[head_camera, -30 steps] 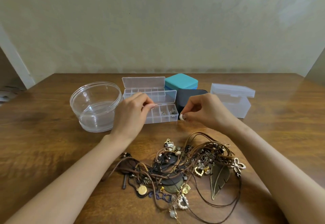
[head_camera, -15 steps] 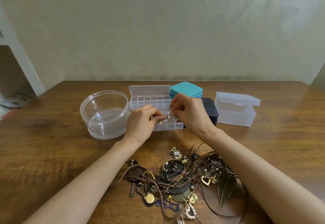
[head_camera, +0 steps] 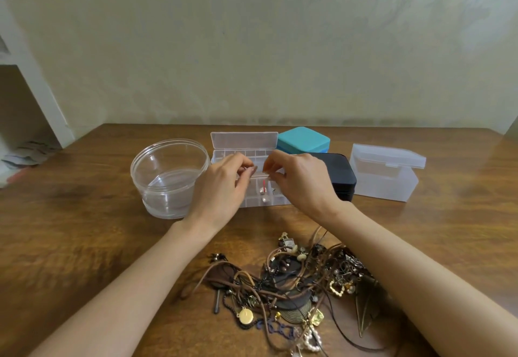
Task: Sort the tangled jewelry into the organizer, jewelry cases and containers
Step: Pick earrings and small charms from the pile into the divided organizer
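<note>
Jewelry tangle [head_camera: 297, 284] lay on table [head_camera: 84, 244] between forearms, cords and charms knotted. Left hand [head_camera: 224, 185] and right hand [head_camera: 302, 183] were over open organizer [head_camera: 244, 140], fingers curled, tips nearly meeting. Small red-and-pearl piece [head_camera: 263, 187] sat just below tips; could not tell whether either hand pinched it. Round tub [head_camera: 168, 177] stood left of organizer, lidded box [head_camera: 386, 177] further right.

Table [head_camera: 84, 244]: tub [head_camera: 168, 188], organizer [head_camera: 244, 141], teal case [head_camera: 304, 139], black case [head_camera: 340, 171], box [head_camera: 386, 177], jewelry [head_camera: 294, 286] (tangled).
</note>
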A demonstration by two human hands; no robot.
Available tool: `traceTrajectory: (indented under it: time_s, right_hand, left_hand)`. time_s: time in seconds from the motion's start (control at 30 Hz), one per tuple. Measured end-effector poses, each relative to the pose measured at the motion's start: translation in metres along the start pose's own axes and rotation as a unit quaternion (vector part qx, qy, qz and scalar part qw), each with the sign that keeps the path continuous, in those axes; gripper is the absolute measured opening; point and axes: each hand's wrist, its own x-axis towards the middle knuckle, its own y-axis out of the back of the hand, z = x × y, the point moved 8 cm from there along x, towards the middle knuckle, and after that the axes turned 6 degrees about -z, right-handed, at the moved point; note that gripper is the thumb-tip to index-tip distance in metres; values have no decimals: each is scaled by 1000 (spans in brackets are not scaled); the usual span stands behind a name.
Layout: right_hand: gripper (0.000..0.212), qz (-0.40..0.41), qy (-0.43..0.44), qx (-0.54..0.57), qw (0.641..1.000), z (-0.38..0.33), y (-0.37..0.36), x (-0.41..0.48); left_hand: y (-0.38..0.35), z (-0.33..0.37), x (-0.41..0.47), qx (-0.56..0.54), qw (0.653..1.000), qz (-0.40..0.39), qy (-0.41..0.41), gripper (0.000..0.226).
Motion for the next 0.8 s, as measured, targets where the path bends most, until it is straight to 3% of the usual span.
traceTrajectory:
  time_s: [0.13,0.27,0.43,0.63,0.8]
  right_hand:
    - [8,-33,-28,77,996,11,23,-18]
    - [8,-145,-68,217,963,22,24,-41]
    - [10,-281,-51,199,937,14,-8,-50]
    - [10,-257,-60,142,954,18,-14,-50]
    - [7,-264,-59,193,943,16,-8,-50]
  left_hand:
    - [-3,5,-2,-13,999,-49,8,10]
    - [-26,16,-9,-29,974,-225,21,11]
    - [-37,21,-18,29,951,-307,-7,8]
    - [-41,23,-21,-5,941,-338,11,5]
    - [-44,20,-24,-8,935,-354,26,5]
